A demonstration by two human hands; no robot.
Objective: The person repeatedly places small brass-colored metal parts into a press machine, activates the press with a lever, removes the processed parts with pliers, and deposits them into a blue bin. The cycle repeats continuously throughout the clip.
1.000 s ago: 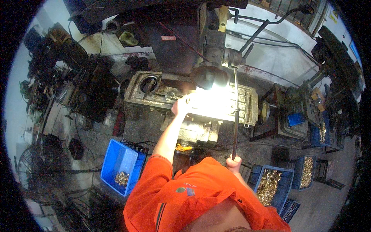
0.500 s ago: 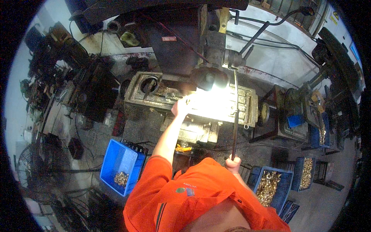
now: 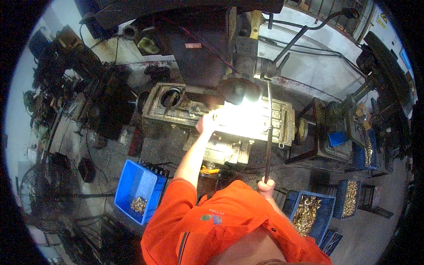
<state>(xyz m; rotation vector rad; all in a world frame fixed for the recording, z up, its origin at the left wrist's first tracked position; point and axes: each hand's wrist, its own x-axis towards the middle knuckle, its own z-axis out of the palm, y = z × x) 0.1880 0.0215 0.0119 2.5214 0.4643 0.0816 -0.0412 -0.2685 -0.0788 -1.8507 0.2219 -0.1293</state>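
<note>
My right hand (image 3: 266, 188) is wrapped around the lower end of a long dark lever (image 3: 270, 145), which runs up to the head of a drilling or milling machine (image 3: 244, 48). My left hand (image 3: 206, 123) reaches to the front edge of the metal machine table (image 3: 172, 114), its fingers curled in beside a strong white glare. Whatever those fingers hold is lost in the brightness. Just above the glare sits the round, dark lower part of the machine head (image 3: 238, 89).
On the left stands a blue bin (image 3: 125, 187) with a few small brass-coloured parts. At the right are a blue crate (image 3: 324, 216) heaped with brass parts and another filled crate (image 3: 340, 198). A yellow-orange object (image 3: 209, 170) lies below the table. A fan (image 3: 42, 194) stands far left.
</note>
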